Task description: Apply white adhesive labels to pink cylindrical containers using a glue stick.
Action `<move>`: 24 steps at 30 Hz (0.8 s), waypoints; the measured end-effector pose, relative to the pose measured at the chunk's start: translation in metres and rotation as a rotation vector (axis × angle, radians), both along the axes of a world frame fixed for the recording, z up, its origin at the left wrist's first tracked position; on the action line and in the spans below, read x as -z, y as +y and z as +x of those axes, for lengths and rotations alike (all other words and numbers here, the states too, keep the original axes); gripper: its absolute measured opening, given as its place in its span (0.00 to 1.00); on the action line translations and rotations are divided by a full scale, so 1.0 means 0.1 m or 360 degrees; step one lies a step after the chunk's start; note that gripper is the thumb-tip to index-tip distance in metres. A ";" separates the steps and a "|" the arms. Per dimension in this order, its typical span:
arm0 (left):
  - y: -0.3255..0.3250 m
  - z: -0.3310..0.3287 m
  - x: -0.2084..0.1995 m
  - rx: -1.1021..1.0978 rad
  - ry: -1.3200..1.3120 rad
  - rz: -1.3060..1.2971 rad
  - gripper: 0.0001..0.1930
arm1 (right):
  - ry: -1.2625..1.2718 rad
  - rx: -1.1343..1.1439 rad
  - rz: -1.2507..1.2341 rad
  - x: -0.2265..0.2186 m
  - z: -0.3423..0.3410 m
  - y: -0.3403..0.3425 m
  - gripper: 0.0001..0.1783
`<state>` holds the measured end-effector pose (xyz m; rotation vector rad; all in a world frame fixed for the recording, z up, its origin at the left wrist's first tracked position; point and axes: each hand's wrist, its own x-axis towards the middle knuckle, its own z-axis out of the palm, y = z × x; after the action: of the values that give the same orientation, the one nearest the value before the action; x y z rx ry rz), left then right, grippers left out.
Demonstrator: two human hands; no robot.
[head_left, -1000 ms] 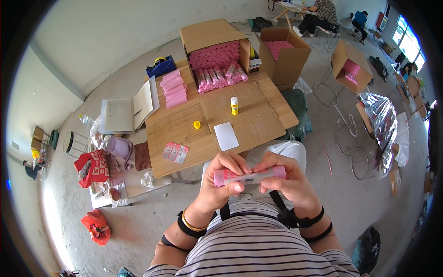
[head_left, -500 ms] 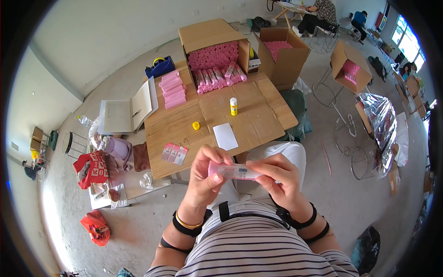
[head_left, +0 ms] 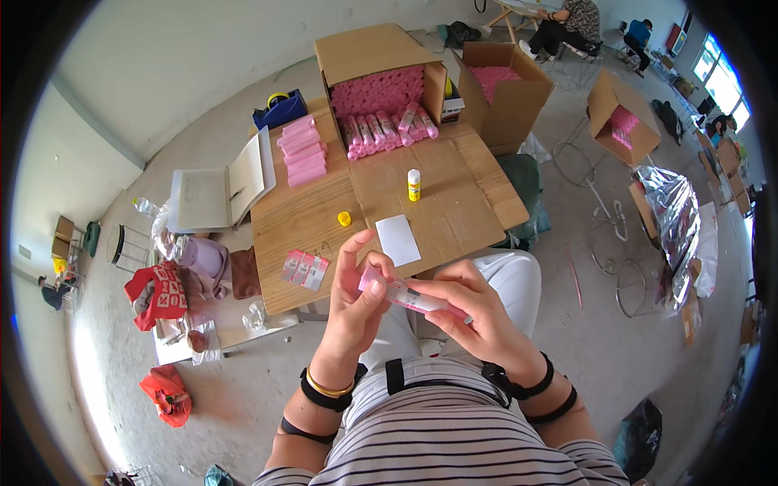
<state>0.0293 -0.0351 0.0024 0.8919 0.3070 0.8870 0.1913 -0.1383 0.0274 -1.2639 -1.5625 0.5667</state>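
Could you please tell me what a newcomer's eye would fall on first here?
Probably the big open cardboard box at the far side of the table, packed with pink rolls. Nearer the viewer, the left hand and right hand hold one pink roll between them. A yellow and white glue stick also stands out, upright on the flat cardboard sheet.

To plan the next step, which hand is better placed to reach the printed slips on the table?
Probably the left hand: it is nearer the slips than the right hand. Both hold the pink roll.
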 end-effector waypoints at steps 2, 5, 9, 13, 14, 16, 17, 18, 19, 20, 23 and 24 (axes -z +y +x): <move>0.04 0.02 0.04 -0.0033 -0.0007 -0.0064 0.37 | 0.0062 0.0093 -0.0021 0.05 -0.01 0.05 0.16; 0.10 0.08 0.08 -0.0118 -0.0045 -0.0218 0.37 | 0.0249 0.0240 -0.0004 0.26 -0.03 0.15 0.15; 0.25 0.19 0.30 -0.0183 -0.0039 -0.0399 0.34 | 0.0359 0.0376 0.0033 0.50 -0.04 0.38 0.16; 0.38 0.29 0.72 -0.0144 0.0121 -0.0458 0.28 | 0.0257 0.0456 -0.0013 0.68 -0.05 0.63 0.16; 0.43 0.27 0.82 -0.0062 0.0168 -0.0417 0.27 | 0.0281 0.0453 -0.0058 0.75 -0.05 0.70 0.15; 0.52 0.24 0.95 -0.0081 0.0236 -0.0501 0.25 | 0.0656 0.0300 -0.0144 0.99 0.01 0.86 0.13; 0.58 0.22 1.01 -0.0105 0.0236 -0.0553 0.26 | 0.0892 0.0247 -0.0296 1.11 0.10 0.93 0.12; 0.64 0.20 1.06 -0.0131 0.0236 -0.0606 0.26 | 0.1125 0.0192 -0.0451 1.23 0.21 1.02 0.12; 0.70 0.20 1.03 -0.0180 0.0278 -0.0776 0.28 | 0.1002 0.0375 -0.0498 1.37 0.37 1.17 0.12; 0.75 0.19 1.07 -0.0091 0.0141 -0.0848 0.29 | 0.0864 0.0557 -0.0548 1.49 0.57 1.36 0.12; 0.86 0.18 1.11 0.0055 -0.0001 -0.0949 0.31 | 0.0208 0.0600 -0.0560 2.02 1.00 1.88 0.19; 0.88 0.20 1.06 0.0081 -0.0007 -0.0939 0.30 | 0.0063 0.0627 -0.0535 2.21 1.05 2.02 0.22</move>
<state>0.0490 0.0525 -0.1039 0.3486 0.5079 0.6937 0.2965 0.0638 -0.1934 -1.7513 -1.1690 0.6081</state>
